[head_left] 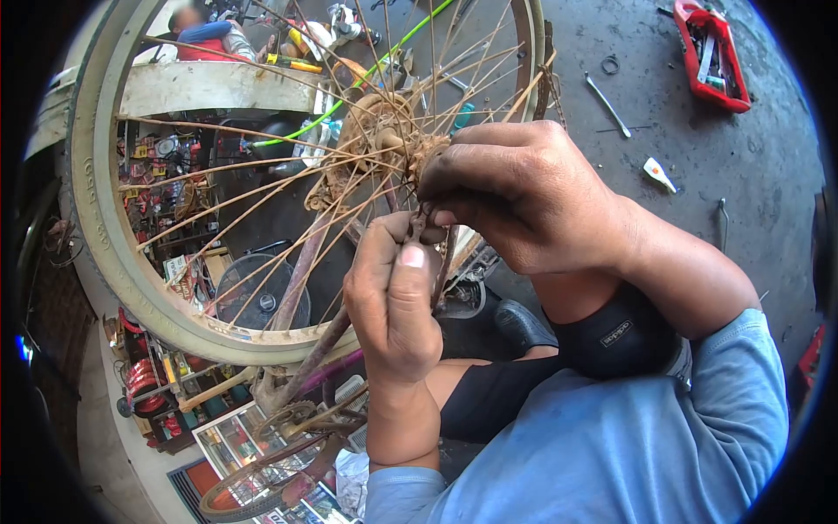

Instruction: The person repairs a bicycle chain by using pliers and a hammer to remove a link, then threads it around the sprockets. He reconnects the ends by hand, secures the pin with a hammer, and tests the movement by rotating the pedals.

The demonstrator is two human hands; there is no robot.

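A bicycle wheel with a worn tyre and rusty spokes fills the left and upper part of the head view. Its brown, rusted hub lies just beyond my fingers. My left hand pinches a small, dirty metal part between thumb and fingers, close under the hub. From the right, my right hand reaches in with its fingers curled, the fingertips meeting the top of that part. Whether they grip the part itself or something smaller is hidden behind the fingers.
On the dark floor at right lie a wrench, a small white bottle, a bent metal tool and a red tray of tools. A fan and cluttered shelves show behind the spokes. Another person is at upper left.
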